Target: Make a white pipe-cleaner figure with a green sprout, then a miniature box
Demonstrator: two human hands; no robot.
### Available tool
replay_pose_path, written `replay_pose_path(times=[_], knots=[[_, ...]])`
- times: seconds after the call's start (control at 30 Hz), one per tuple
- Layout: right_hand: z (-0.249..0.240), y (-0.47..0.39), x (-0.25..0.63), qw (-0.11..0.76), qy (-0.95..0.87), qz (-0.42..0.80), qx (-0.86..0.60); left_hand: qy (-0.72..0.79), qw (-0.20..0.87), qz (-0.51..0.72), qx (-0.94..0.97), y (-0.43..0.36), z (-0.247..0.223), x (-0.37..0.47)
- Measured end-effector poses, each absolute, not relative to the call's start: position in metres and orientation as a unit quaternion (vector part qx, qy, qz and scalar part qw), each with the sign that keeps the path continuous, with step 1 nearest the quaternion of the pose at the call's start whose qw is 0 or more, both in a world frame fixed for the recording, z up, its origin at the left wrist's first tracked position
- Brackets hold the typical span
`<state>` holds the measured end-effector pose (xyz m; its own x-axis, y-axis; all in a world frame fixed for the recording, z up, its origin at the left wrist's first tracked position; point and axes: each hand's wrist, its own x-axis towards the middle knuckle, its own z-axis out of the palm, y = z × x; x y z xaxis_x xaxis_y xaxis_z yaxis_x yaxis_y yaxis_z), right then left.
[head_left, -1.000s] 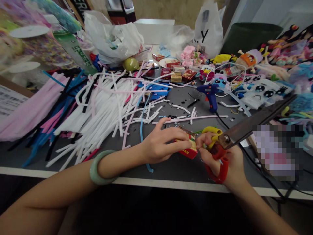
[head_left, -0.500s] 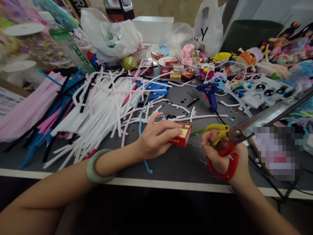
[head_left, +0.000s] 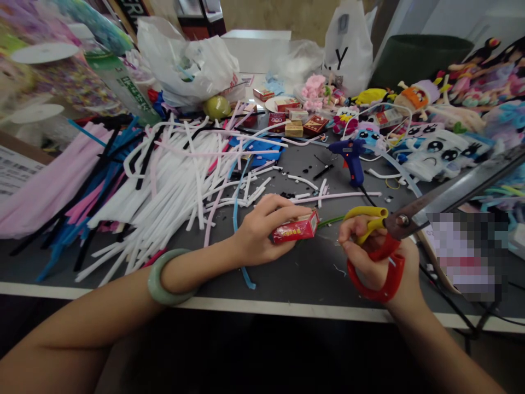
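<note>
Held in my left hand [head_left: 262, 232] is a small red box [head_left: 296, 229], tilted above the table, with the fingers over its top and side. A pale green bangle [head_left: 158, 282] circles that wrist. My right hand [head_left: 369, 257] is closed around large scissors [head_left: 447, 200], whose blades point up and right. Red grips and a bent yellow tube-like piece show at the handle end. The thumb and forefinger of that hand are pressed together near a wisp of clear film. A thin green strip [head_left: 331, 220] lies between the box and the yellow piece.
Bundles of white pipe cleaners [head_left: 164, 180] cover the left of the grey table [head_left: 287, 290]. A blue glue gun [head_left: 348, 156] stands beyond my hands, its cord trailing right. Several small boxes [head_left: 294, 128], plastic bags [head_left: 184, 65] and plush figures [head_left: 438, 153] fill the back.
The red box has tipped in my left hand, so its side faces me more, and the left fingers have curled further over it. My right hand with the scissors has barely moved.
</note>
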<state>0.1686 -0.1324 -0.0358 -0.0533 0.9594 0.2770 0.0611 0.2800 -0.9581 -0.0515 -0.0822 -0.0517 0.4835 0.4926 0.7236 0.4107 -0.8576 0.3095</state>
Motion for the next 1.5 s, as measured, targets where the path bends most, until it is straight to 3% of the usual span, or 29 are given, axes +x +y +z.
replay_pose_path(times=[0.47, 0.87, 1.5], knots=[[-0.0319, -0.1315, 0.168, 0.538, -0.592, 0.4, -0.448, 0.162, 0.224, 0.425, 0.862, -0.0796, -0.0529, -0.05], [-0.0311, -0.1298, 0.168, 0.54, -0.576, 0.41, -0.457, 0.138, 0.271, 0.376, 0.875, -0.0826, -0.0523, -0.0517], [-0.0269, -0.1318, 0.1714, 0.539, -0.583, 0.377, -0.477, 0.142, 0.207, 0.38, 0.89, -0.0819, -0.0512, -0.052]])
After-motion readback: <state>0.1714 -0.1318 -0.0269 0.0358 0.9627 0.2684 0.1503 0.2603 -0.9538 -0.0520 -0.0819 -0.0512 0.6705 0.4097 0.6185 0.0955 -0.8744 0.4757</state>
